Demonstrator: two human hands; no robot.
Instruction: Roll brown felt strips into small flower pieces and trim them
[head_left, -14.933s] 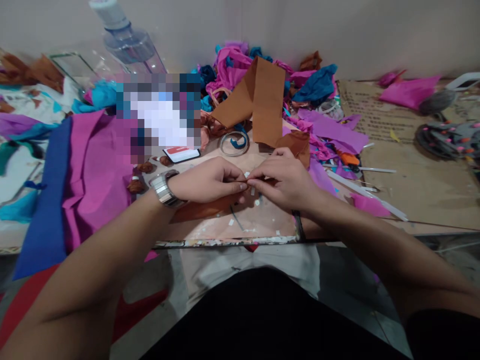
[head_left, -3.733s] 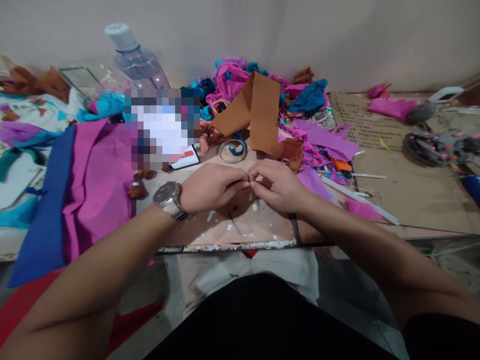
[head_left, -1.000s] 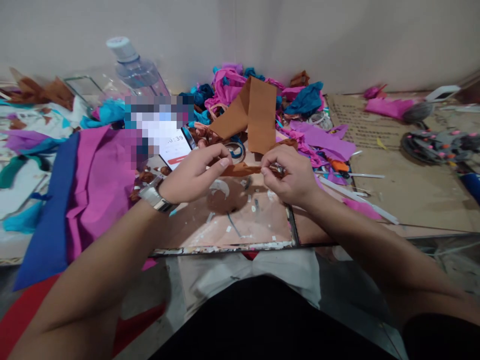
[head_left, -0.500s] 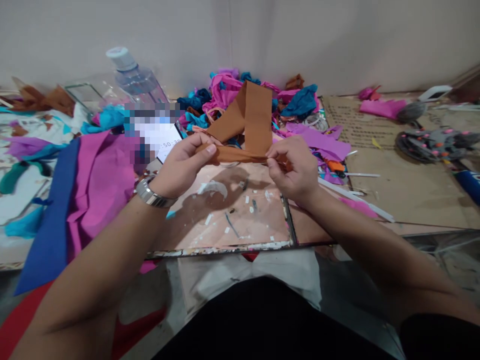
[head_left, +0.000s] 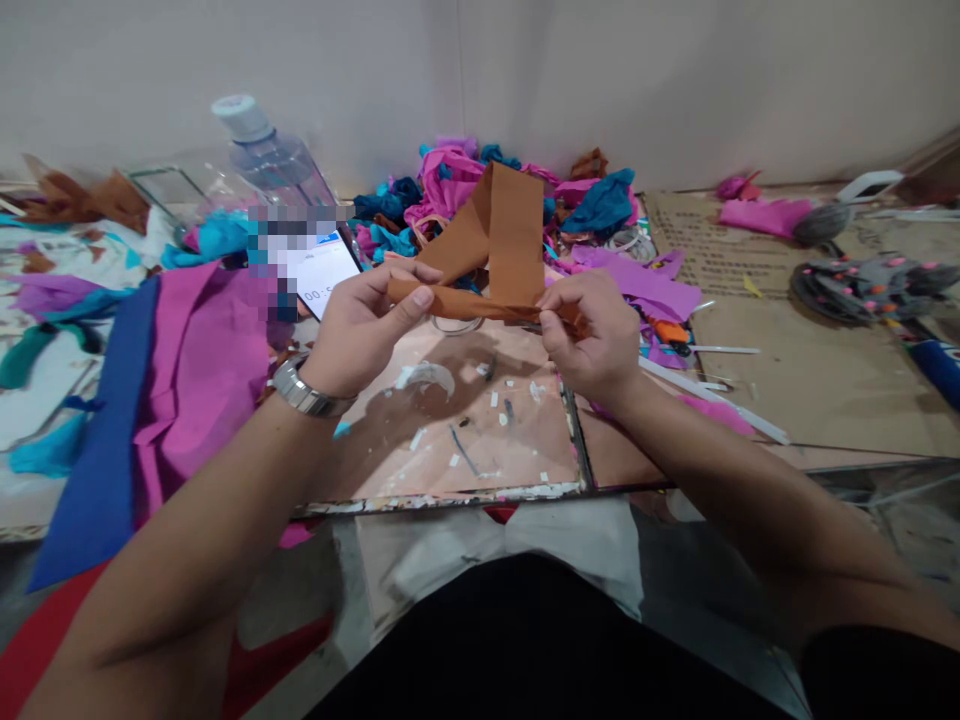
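Observation:
Between my hands, above the work board (head_left: pixel 420 440), stretches a strip of brown crepe paper (head_left: pixel 484 303), gathered along its length. My left hand (head_left: pixel 375 318) pinches its left end between thumb and fingers. At the other end my right hand (head_left: pixel 589 330) is closed on the paper, with its fingertips pressed together and a bit of brown showing past them. A wider brown paper band (head_left: pixel 516 235) rises behind and folds over at the top, in front of a heap of scraps; it seems to be part of the same strip.
Pink, blue and purple paper scraps (head_left: pixel 450 180) are heaped against the wall. At the left are a clear bottle (head_left: pixel 277 165), a phone (head_left: pixel 322 270) and pink paper sheets (head_left: pixel 202 370). On the right, cardboard (head_left: pixel 780 370) carries a grey decorated piece (head_left: pixel 862 290); white sticks (head_left: pixel 720 400) lie nearer.
The gathered strip has shifted slightly and its left end shows more between my left fingers. My right hand has moved a little to the right. Both hands keep their hold.

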